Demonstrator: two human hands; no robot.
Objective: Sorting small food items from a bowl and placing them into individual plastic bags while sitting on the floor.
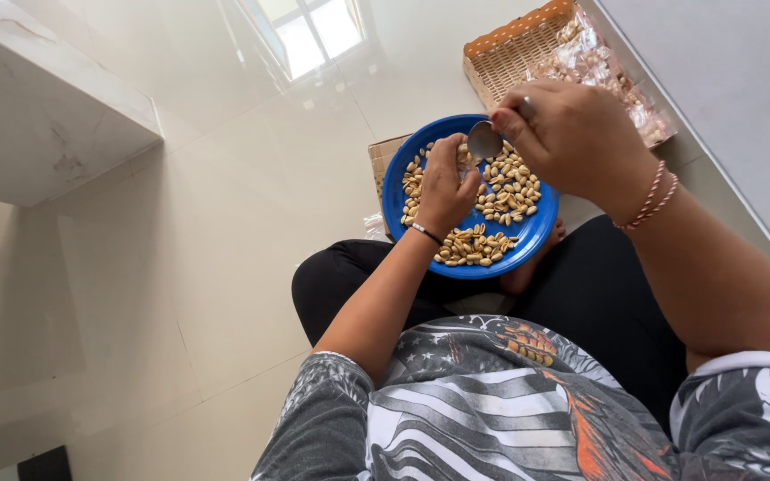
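Blue plastic plate (528,239) rests on the seated person's lap, carrying shelled peanuts in a loose spread that covers most of its middle and near rim, so a large share seems not yet handled. The left hand (446,189) lies on the plate with fingers curled down among the nuts; whether it pinches any I cannot tell. The right hand (572,134) is closed around a metal spoon (485,141), its bowl held just above the nuts. Behind, a woven basket (510,53) on the glossy tiled floor (207,223) holds filled clear packets (599,71), which suggests some portions are already bagged.
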